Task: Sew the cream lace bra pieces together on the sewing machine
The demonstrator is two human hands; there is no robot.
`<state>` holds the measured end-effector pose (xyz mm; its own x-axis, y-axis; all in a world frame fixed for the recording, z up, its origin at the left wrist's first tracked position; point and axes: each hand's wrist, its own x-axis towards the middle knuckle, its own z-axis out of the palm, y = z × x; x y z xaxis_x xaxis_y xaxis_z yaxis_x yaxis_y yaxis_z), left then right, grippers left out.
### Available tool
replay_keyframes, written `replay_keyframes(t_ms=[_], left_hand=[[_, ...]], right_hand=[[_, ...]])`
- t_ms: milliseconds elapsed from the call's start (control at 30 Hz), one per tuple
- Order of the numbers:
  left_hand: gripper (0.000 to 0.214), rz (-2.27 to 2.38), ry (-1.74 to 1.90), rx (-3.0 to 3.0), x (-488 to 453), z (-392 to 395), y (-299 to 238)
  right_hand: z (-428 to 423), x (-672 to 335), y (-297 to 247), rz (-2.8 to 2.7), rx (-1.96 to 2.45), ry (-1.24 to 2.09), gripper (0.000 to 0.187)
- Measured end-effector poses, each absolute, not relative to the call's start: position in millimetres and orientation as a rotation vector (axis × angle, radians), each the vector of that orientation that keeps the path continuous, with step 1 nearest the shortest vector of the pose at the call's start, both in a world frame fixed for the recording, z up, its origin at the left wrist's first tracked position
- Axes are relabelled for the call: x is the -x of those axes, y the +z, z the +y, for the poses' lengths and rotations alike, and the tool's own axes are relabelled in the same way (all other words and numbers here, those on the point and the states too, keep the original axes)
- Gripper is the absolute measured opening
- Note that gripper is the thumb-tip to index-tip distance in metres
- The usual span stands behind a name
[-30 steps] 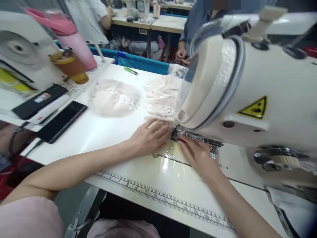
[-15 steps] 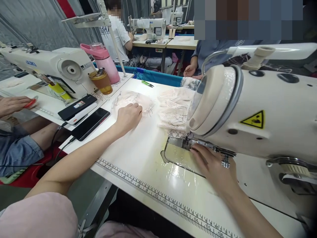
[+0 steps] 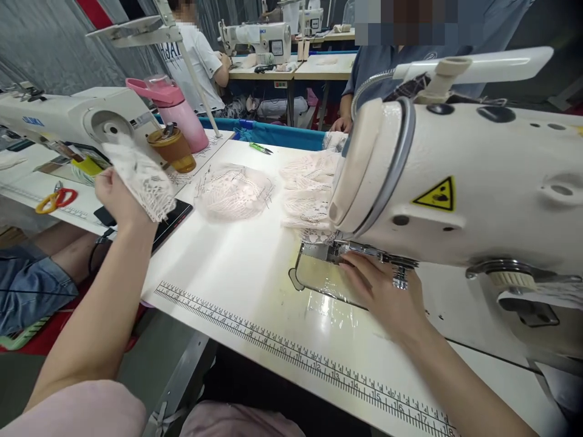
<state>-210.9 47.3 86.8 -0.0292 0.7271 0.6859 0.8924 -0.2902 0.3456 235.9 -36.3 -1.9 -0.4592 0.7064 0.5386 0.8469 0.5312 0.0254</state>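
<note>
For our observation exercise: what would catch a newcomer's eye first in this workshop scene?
The big cream sewing machine fills the right side, the right hand resting by its needle plate. At left, the left hand holds a lace piece in the air, with a pink bottle behind.

My white worktop (image 3: 237,261) has a printed ruler scale (image 3: 291,355) along its near edge, and the cream sewing machine (image 3: 478,182) stands on its right half, its shiny bed plate (image 3: 319,282) set flush into the surface. A rounded heap of pale lace pieces (image 3: 234,193) lies mid-worktop, with a flatter stack of lace (image 3: 307,185) just beside it, touching the machine's head. Green snips (image 3: 260,147) lie by the far edge and a black phone (image 3: 175,217) at the left edge.
</note>
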Motion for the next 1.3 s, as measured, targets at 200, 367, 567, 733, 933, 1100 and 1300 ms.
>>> replay_keyframes(t_ms=[200,367,567,733,933,1100,1300], left_hand=[[0.025,-2.184,-1.316,2.376,135,-29,95],[0.028,-2.188,-0.821,3.244,46,-30,79],[0.02,-1.194,-0.692,2.835,8,-22,51],[0.028,-0.685,-0.544,2.869,-13,-53,34],[0.041,-0.721,-0.378,2.843,-13,-42,18],[0.047,-0.71,-0.341,2.857,-7,-30,17],[0.045,-0.726,-0.384,2.876,-10,-26,12]], right_hand=[[-37,-232,3,-2.3,1.319,-0.288,0.024],[-34,-231,2,-2.25,1.453,-0.15,0.029],[-32,-232,1,-2.2,1.57,-0.129,0.034],[-36,-233,2,-2.267,1.403,-0.198,0.034],[-44,-228,6,-2.392,1.356,-0.302,0.037],[-39,-226,3,-2.356,1.41,-0.216,0.032],[-27,-228,-10,-2.279,1.342,-0.093,0.029]])
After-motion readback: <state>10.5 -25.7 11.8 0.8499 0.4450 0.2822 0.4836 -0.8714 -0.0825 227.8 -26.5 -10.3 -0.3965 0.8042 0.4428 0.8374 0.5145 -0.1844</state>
